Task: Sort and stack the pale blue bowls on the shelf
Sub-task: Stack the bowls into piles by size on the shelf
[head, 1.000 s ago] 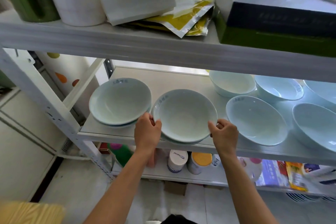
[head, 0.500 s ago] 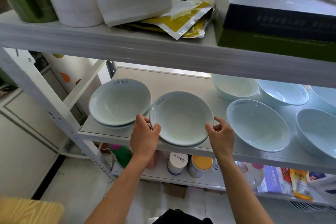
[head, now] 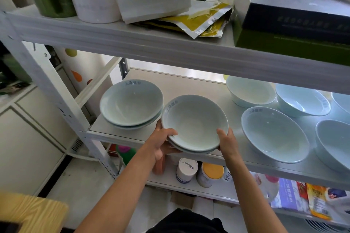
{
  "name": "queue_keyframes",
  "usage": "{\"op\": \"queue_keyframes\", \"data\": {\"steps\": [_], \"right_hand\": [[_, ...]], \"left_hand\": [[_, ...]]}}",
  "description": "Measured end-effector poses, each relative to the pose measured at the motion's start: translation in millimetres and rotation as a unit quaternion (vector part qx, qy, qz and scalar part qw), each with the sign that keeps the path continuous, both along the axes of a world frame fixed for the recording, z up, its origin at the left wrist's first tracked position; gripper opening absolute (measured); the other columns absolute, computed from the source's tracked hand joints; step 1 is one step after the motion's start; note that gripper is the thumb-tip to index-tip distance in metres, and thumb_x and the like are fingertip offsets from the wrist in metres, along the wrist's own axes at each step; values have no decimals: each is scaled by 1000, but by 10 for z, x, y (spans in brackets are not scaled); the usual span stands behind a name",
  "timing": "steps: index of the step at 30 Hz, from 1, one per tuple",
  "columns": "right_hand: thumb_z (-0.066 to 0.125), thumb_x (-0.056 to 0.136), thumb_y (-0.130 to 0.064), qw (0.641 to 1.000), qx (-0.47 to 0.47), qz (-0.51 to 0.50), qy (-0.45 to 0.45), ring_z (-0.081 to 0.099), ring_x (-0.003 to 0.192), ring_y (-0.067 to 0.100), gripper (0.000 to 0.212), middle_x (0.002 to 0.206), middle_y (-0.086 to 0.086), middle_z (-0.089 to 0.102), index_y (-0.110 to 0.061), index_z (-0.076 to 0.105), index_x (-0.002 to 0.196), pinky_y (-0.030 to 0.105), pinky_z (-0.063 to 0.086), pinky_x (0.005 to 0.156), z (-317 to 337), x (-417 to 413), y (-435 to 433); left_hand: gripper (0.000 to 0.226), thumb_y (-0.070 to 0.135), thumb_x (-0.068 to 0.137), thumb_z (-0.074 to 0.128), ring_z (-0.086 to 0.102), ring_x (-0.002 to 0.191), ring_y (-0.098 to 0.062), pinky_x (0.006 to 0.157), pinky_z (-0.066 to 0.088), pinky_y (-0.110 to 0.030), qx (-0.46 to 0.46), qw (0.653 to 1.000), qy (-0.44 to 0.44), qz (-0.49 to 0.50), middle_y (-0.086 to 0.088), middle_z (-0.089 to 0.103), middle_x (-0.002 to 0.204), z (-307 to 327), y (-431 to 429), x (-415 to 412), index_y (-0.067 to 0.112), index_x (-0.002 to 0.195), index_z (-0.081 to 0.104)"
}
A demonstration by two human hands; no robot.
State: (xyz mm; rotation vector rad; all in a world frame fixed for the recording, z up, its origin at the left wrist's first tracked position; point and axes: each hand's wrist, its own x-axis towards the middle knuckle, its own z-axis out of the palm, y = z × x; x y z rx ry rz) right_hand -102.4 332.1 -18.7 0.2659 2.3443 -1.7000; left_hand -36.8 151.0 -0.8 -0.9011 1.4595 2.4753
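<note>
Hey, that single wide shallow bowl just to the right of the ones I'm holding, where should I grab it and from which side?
Probably by the rim of the wide shallow bowl, coming from the shelf's open front. It sits upright, its flared lip overhangs a narrower base, and its near edge faces you. Thumb inside, fingers under the lip.

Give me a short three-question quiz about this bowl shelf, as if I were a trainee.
1. True or false: both hands hold the held stack of bowls.
2. What lies left of the held stack? A) the stack of bowls by the post B) a kettle C) a pan
3. Fill in: the yellow foil packets lie on the ___ shelf.

Key: 1 true: left hand and right hand each have a grip on its rim. 2 A. 3 upper.
</note>
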Motion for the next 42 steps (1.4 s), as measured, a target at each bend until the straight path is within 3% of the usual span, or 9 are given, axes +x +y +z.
{"op": "queue_keyframes", "data": {"steps": [5,9,16,21,24,31,36,39,42], "right_hand": [[44,93,-17,998,14,-49,48,53,91,27,24,100,11,59,-6,54,112,34,39,76,67,54,54],[45,92,-18,992,7,-71,101,53,89,26,18,97,10,60,-13,57,104,33,39,74,338,-15,-3],[45,81,-32,989,-17,-59,138,54,92,29,42,98,10,59,-8,57,113,45,46,80,697,-101,-392],[43,75,-35,988,-22,-22,152,52,87,26,42,94,7,57,-8,56,104,42,45,78,890,-106,-741],[45,83,-29,988,-11,5,155,51,86,26,23,92,7,56,-11,53,95,45,46,79,927,-117,-944],[46,87,-22,991,36,61,115,57,97,34,29,100,12,60,-5,57,108,48,48,88,825,-69,-1342],[42,88,-25,988,64,93,104,59,98,37,32,107,17,63,-5,55,109,50,48,90,744,-21,-1518],[41,89,-26,985,87,116,98,59,97,37,34,107,17,64,-4,54,111,46,49,88,716,-11,-1586],[39,91,-26,980,112,136,95,59,99,36,35,110,17,63,-2,52,115,42,49,87,657,-2,-1616]], "left_hand": [[60,-7,80,54,60,91,-28,74,57,-41,-40,998,34,-24,-8,60,109,114,42,5,28,128,44],[50,-5,83,53,60,84,-30,72,57,-50,-51,996,72,-30,-10,56,104,404,-2,-20,25,122,42],[50,6,86,60,62,83,-24,59,60,-39,-126,984,122,-10,-6,57,104,844,-332,11,27,128,42],[42,9,88,59,64,76,-25,59,61,-38,-131,983,121,39,-3,61,99,1001,-625,104,29,122,45],[42,8,88,58,65,78,-25,66,60,-43,-125,982,119,72,-1,61,99,1006,-788,176,26,124,46],[33,5,87,59,64,80,-27,54,60,-42,-130,980,78,128,-8,59,104,905,-1102,316,23,114,52],[29,5,90,53,60,76,-26,41,56,-36,-175,973,31,149,-8,57,95,830,-1240,336,16,116,48],[32,6,91,52,62,86,-32,43,57,-39,-241,957,-4,161,-15,57,107,736,-1305,310,10,122,49],[39,9,91,55,61,103,-36,63,60,-49,-338,925,-36,169,-18,58,117,622,-1373,283,5,129,49]]}}
